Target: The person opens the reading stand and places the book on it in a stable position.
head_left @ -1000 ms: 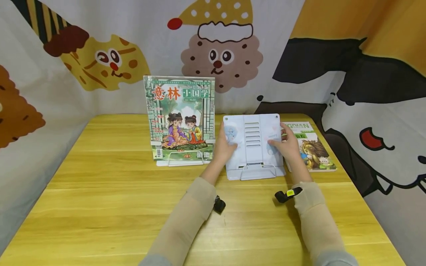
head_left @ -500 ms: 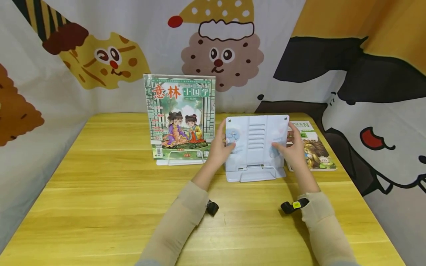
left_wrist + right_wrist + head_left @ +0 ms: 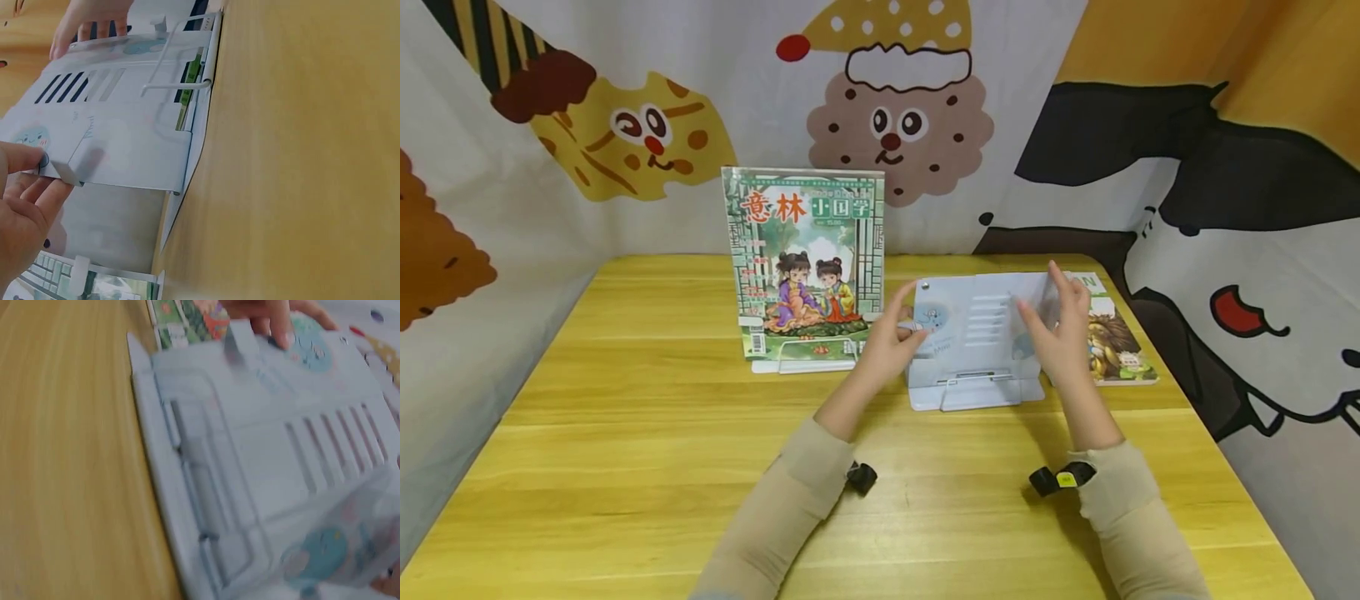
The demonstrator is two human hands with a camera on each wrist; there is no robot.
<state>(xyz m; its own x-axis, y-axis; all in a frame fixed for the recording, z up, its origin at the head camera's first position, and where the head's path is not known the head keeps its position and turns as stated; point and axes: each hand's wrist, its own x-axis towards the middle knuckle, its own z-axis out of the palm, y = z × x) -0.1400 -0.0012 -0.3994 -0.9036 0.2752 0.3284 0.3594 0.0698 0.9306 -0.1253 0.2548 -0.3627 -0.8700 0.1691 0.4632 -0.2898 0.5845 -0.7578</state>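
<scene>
A white metal book stand (image 3: 985, 317) with a row of slots and pale blue cartoon prints leans upright on the table. My left hand (image 3: 887, 346) holds its left edge. In the left wrist view that hand's thumb and fingers pinch a small folded tab at the stand's edge (image 3: 65, 172). My right hand (image 3: 1063, 333) grips the right side, thumb in front and fingers behind. A side flap (image 3: 362, 525) there is swung forward, blurred in the right wrist view. A wire holder (image 3: 981, 392) sits at the stand's base.
Left of the stand, a green magazine (image 3: 808, 267) stands on another white stand (image 3: 767, 367). A book with a lion cover (image 3: 1116, 342) lies at the right, partly behind my right hand. A printed curtain (image 3: 685, 50) hangs behind the wooden table (image 3: 625, 467).
The stand's top edge has sunk lower and its right flap has turned forward out of the panel. My left hand has shifted left to the edge; my right hand has moved slightly right.
</scene>
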